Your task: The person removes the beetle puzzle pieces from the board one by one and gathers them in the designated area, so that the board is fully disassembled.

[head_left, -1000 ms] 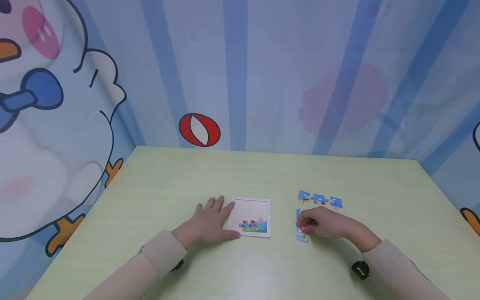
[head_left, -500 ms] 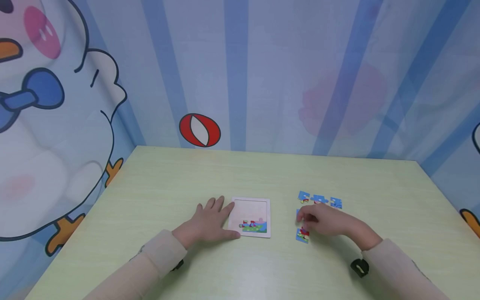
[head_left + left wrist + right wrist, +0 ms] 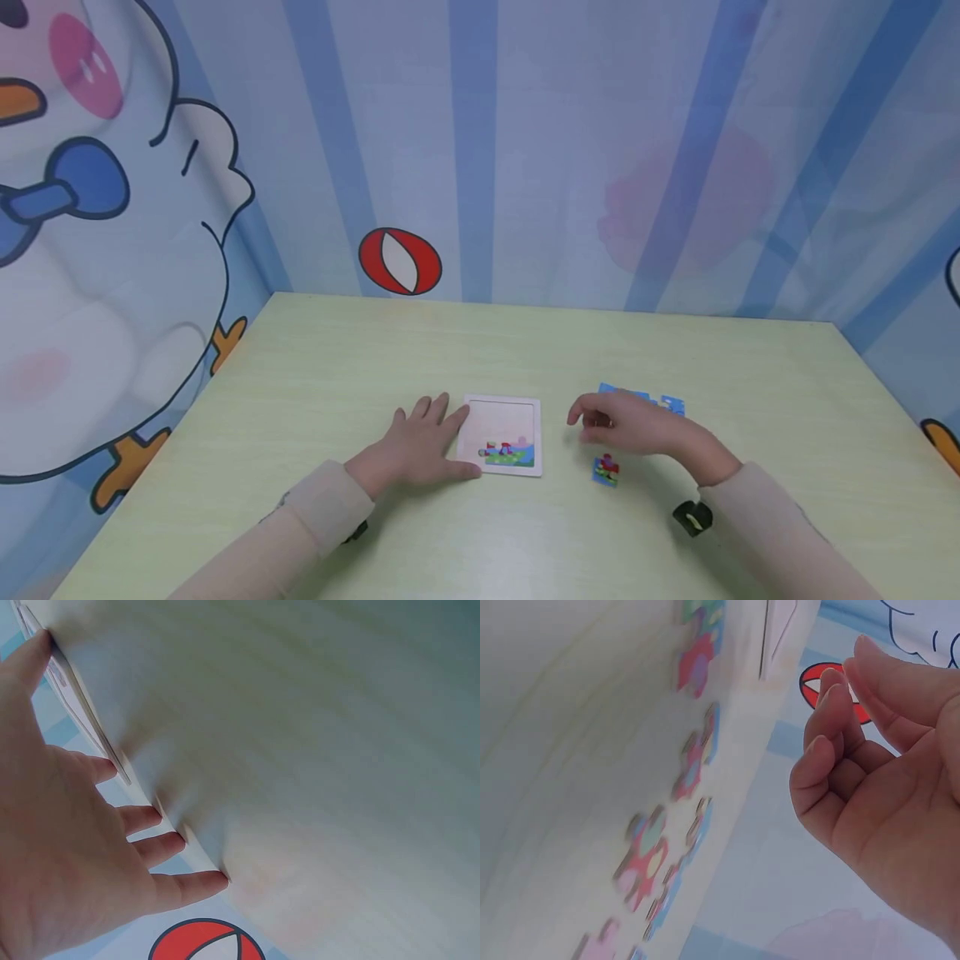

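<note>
My left hand lies with fingers spread at the left edge of a white square puzzle tray, thumb and index finger touching its frame. In the tray's lower part sit joined puzzle pieces with green, blue and red print. My right hand hovers right of the tray, fingers loosely curled; no piece shows between thumb and fingers in the right wrist view. Under and around it lie loose puzzle pieces: a blue-and-red one nearest me, blue ones behind. The right wrist view shows several more, blurred.
The pale wooden table ends at a cloth backdrop with blue stripes and a red-and-white ball print. A large cartoon figure is printed on the left side. Dark straps show at both wrists.
My right hand has risen off the left column of loose pieces and moved left and away from me, now covering more of the back row. The left hand and tray have stayed put.
</note>
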Demonstrator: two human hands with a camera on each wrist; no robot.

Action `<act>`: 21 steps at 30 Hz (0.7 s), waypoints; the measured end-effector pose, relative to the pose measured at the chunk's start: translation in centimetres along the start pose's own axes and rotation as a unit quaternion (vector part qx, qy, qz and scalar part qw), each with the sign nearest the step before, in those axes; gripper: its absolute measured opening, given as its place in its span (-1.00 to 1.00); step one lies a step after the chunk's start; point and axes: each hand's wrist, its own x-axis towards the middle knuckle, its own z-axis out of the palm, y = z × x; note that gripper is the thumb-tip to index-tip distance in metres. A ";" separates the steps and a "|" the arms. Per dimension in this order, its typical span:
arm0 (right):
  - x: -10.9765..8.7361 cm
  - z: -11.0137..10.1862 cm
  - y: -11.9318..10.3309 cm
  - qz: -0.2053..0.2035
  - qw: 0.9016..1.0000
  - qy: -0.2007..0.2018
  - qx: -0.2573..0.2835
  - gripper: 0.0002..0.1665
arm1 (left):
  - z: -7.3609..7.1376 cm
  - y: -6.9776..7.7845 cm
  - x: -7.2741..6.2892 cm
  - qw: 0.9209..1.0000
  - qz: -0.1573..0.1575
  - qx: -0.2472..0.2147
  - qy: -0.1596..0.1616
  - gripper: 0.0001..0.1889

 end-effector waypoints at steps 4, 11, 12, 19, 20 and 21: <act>0.9 0.2 -0.8 -0.009 1.000 -0.008 0.007 -0.81 | 0.0 0.0 0.0 1.000 0.000 0.000 0.000 -0.03; 2.4 0.8 -2.0 -0.020 0.999 -0.016 0.019 -0.79 | 0.0 0.0 -0.1 1.000 0.003 0.002 0.002 -0.03; 2.6 0.9 -2.2 -0.021 0.999 -0.017 0.020 -0.79 | 0.0 0.0 0.0 1.000 0.003 0.001 0.002 -0.03; 3.9 1.7 -3.3 -0.011 0.999 -0.031 0.040 -0.77 | 0.1 -0.1 0.1 1.000 0.000 0.002 0.001 -0.03; 4.1 1.8 -3.4 -0.009 0.999 -0.033 0.042 -0.77 | 0.1 -0.1 0.2 1.000 0.001 0.002 0.001 -0.03; 4.3 1.9 -3.5 -0.007 0.999 -0.034 0.043 -0.77 | 0.1 -0.1 0.2 1.000 0.001 0.003 0.001 -0.03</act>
